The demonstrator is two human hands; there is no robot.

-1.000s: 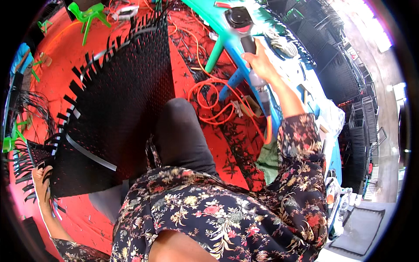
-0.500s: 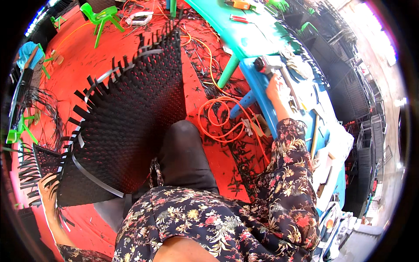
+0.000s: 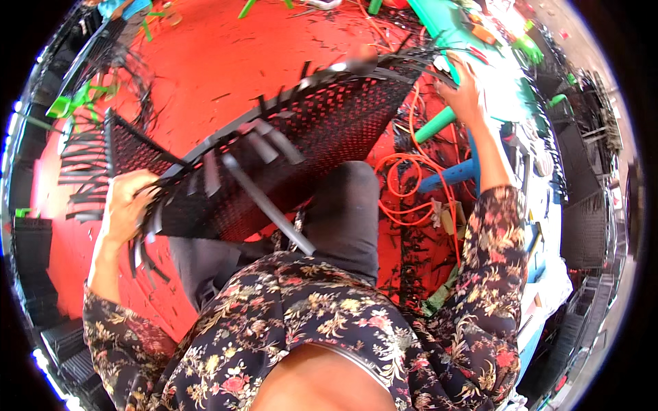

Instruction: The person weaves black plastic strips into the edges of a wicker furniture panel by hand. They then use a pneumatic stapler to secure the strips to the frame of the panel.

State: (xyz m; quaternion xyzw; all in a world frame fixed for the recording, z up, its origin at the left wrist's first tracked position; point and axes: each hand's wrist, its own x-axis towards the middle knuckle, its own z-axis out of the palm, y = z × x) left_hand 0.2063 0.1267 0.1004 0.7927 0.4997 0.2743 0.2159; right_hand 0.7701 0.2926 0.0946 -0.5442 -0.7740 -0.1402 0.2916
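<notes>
The person's left hand is gripping the near left end of the black woven panel, its fingers curling tightly around the edge. The right hand is reaching to the panel's far right corner with thumb and fingers partly spread; whether it is pinching the strip ends there, I cannot tell. The panel is lying tilted across the lap, leaning on the dark trousers, with a loose grey strip trailing toward the body. Handling this well is probably calling for a firm left grip, a well-supported far corner and strip ends guided clear of the fingers, since springy ends could be snagging. Around it, a red floor covering is showing dark scraps, an orange hose is coiling beside the legs of a green tabletop, and a green chair is standing at left.
</notes>
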